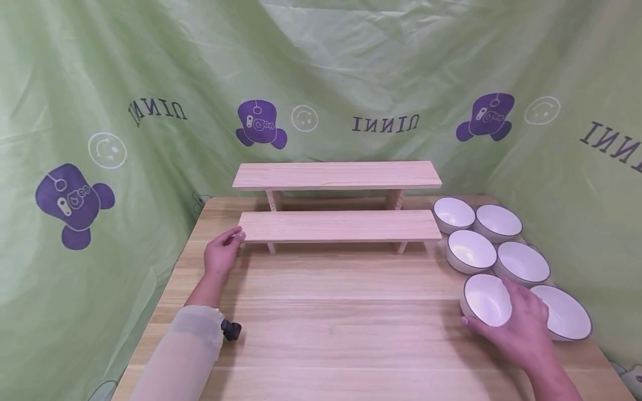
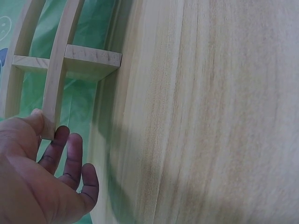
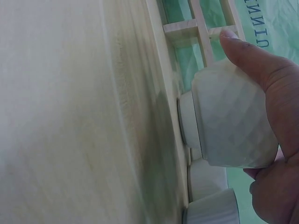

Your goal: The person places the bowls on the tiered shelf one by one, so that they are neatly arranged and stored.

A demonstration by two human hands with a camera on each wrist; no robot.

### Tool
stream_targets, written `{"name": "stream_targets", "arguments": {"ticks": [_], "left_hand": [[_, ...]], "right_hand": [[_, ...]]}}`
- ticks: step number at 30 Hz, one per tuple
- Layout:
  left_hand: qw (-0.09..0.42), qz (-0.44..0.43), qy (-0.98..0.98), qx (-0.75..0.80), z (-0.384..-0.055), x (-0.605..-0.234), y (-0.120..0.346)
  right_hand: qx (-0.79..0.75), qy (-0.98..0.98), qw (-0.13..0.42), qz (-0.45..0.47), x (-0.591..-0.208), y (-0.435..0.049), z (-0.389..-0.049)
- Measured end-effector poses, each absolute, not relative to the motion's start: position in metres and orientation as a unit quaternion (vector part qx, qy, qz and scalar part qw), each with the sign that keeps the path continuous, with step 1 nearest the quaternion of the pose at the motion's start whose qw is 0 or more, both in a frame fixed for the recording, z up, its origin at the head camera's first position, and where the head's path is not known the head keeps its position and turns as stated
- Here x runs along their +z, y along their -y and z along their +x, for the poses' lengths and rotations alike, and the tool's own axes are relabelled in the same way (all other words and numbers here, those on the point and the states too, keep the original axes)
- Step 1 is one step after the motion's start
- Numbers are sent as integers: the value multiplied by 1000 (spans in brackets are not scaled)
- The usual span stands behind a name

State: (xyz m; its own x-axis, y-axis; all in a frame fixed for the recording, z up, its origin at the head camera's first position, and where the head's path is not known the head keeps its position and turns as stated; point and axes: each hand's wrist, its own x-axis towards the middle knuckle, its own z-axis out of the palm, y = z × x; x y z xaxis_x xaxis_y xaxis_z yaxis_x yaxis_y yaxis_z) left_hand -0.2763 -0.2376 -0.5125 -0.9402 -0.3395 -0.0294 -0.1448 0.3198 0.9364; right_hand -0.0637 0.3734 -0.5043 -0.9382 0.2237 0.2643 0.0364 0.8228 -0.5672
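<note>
Dial centred on the middle of the tabletop (image 1: pixel 331 328). Count six white bowls (image 1: pixel 471 250), dark-rimmed, in two columns of three, from about half past one round to three o'clock. Note the held bowl (image 1: pixel 486 301) at three, nearest of the inner column, in the grasp of the right hand (image 1: pixel 524 323): thumb at the bowl's eight o'clock, fingers curled round towards two (mostly hidden behind the bowl in the right-wrist view). Cannot tell base contact with the wood. Nearest outer bowl (image 1: pixel 564 314) partly covered by the same hand.

At twelve, find one wooden stand: two boards, upper board (image 1: pixel 336 175) and lower board (image 1: pixel 338 226), with four supports visible. Towards ten, left hand (image 1: pixel 222 257) pinching the left end of the lower board between thumb and forefinger; remaining fingers loosely bent (only three fingers plus thumb distinguishable in the left-wrist view). One pale sleeve (image 1: pixel 175 356) at eight, cut off below; one small black device (image 1: pixel 231 329) at the cuff.

Behind, on the green backdrop (image 1: pixel 381 55), count three purple figures and three patches of lettering, the rightmost cut off at two o'clock.
</note>
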Motion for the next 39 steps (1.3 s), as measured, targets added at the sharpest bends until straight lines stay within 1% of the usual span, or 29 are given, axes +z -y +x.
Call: {"name": "stream_targets", "arguments": {"ticks": [12,18,25,31,34,39], "left_hand": [[95,145,815,-553,-279,-510,238],[100,141,816,-552,-280,-510,238],[97,145,816,-551,-279,-510,237],[89,141,823,-543,-276,-512,238],[84,139,823,-545,-274,-513,239],[87,138,821,-548,-275,-513,239]], "right_hand": [[303,940,140,-70,-493,-366,-68],[296,942,141,-69,-486,-361,-74],[298,943,132,-62,-478,-353,-82],[299,943,138,-40,-472,-348,-86],[300,944,133,-35,-470,-346,-88],[288,947,137,-25,-462,-339,-95]]}}
